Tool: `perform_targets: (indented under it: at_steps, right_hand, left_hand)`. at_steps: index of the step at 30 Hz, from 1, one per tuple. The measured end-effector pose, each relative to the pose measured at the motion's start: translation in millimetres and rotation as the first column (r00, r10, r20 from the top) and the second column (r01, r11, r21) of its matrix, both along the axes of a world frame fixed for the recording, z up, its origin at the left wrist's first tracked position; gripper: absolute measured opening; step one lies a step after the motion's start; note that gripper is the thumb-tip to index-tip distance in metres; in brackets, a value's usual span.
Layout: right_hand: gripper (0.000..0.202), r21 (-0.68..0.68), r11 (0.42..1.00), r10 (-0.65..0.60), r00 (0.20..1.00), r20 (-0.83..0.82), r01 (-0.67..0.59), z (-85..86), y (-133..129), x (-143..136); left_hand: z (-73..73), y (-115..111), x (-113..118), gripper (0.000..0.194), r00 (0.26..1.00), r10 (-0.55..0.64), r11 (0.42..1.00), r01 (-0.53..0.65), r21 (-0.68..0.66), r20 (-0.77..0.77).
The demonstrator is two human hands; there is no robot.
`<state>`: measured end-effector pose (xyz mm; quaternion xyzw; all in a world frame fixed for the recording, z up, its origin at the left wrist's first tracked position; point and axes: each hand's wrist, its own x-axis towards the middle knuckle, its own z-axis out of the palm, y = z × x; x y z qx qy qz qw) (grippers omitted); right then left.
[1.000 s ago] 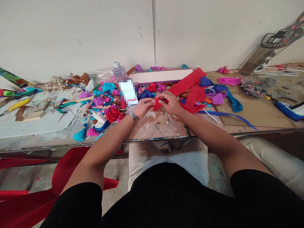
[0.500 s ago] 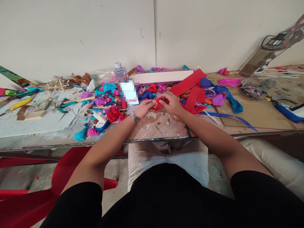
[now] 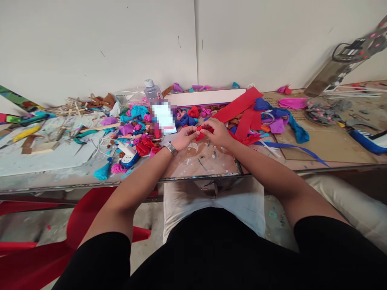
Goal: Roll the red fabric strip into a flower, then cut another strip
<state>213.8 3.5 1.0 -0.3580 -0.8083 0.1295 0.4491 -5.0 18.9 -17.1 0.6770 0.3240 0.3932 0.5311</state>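
Observation:
A small piece of red crepe paper (image 3: 200, 134) is pinched between my two hands above the table's front part. My left hand (image 3: 185, 137), with a metal watch at the wrist, grips its left side with thumb and fingers. On the other side my right hand (image 3: 218, 133) holds it with bent fingers, the thumb pointing left. Wide red strips (image 3: 240, 105) lie just behind and right of my right hand. Left of my left hand, a lit phone (image 3: 164, 117) leans among many crumpled coloured paper pieces (image 3: 139, 111).
A plastic bottle (image 3: 153, 93) stands behind the phone. A power strip (image 3: 129, 159) with white cables lies at the left, near a yellow cutter (image 3: 26, 133). Blue ribbon (image 3: 298, 148) crosses cardboard at the right. A tall dark bottle (image 3: 328, 76) leans on the wall. Another person's leg shows lower right.
Both hands stay in place on the red piece. Their fingers have shifted slightly, and less of the red paper shows between them.

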Motion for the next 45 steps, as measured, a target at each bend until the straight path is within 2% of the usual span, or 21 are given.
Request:
perform_targets:
  at_steps: [3,7,10,14,18,26,32,41,45]
  right_hand:
    - [0.047,-0.018,1.0,-0.019,0.999,0.035,0.02,-0.6,1,2]
    - [0.056,-0.008,1.0,-0.015,0.993,0.119,0.016,-1.9,5,5]
    - [0.062,0.017,1.0,0.012,0.985,0.169,-0.015,-4.9,10,6]
    - [0.064,0.042,0.999,0.026,0.982,0.187,-0.034,-8.0,13,7]
    - [0.063,0.033,0.999,0.037,0.989,0.146,-0.043,-6.3,11,6]
    - [0.059,0.028,0.999,0.043,0.993,0.111,-0.046,-0.5,6,4]
    - [0.061,0.006,1.0,0.019,0.995,0.102,-0.02,3.1,3,4]
    - [0.058,0.016,1.0,-0.006,0.994,0.11,0.004,3.9,3,6]
    - [0.056,0.028,0.999,-0.028,0.991,0.133,0.025,4.5,1,6]
  left_hand:
    - [-3.7,4,0,0.042,0.996,0.085,0.991,-0.088,0.099,0.033]
    - [-1.1,5,0,0.033,0.995,0.078,0.978,-0.088,0.191,0.061]
    - [1.9,2,0,0.035,0.996,0.056,0.976,-0.069,0.207,0.067]
    - [-0.6,0,2,0.042,0.996,0.084,0.968,-0.089,0.233,0.029]
    - [-3.6,2,2,0.042,0.996,0.087,0.97,-0.089,0.226,0.02]
    - [2.9,-1,1,0.037,1.0,0.015,0.972,-0.018,0.233,0.014]
    - [2.5,-1,1,0.039,0.999,-0.043,0.979,0.042,0.202,0.002]
    - [-1.4,5,-1,0.044,0.997,0.051,0.987,-0.06,0.152,0.062]
    - [0.8,3,-1,0.046,0.996,0.049,0.987,-0.059,0.15,0.069]
